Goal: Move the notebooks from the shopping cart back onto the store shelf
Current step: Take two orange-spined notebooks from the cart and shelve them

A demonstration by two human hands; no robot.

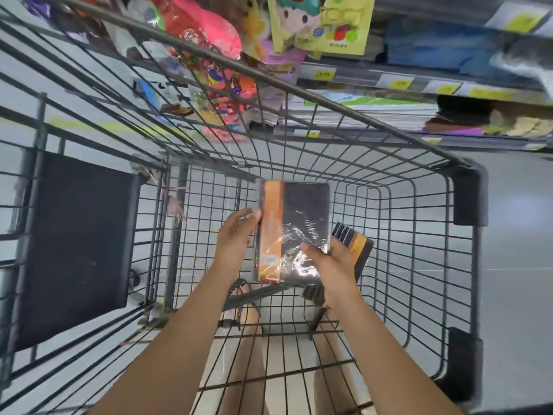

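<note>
A black notebook (299, 223) with an orange band, wrapped in clear plastic, is held up inside the wire shopping cart (419, 223). My left hand (235, 239) pinches its left edge. My right hand (335, 262) grips its lower right corner, thumb on the cover. Behind my right hand several more black and orange notebooks (357, 250) stand in the cart, partly hidden. The store shelf (389, 85) runs across the upper right, with paper goods stacked on it.
The cart's black child-seat flap (80, 244) is at the left. Colourful toy packs (209, 46) hang above the cart's far rim. Yellow price tags (398, 83) line the shelf edges. Grey floor lies to the right of the cart.
</note>
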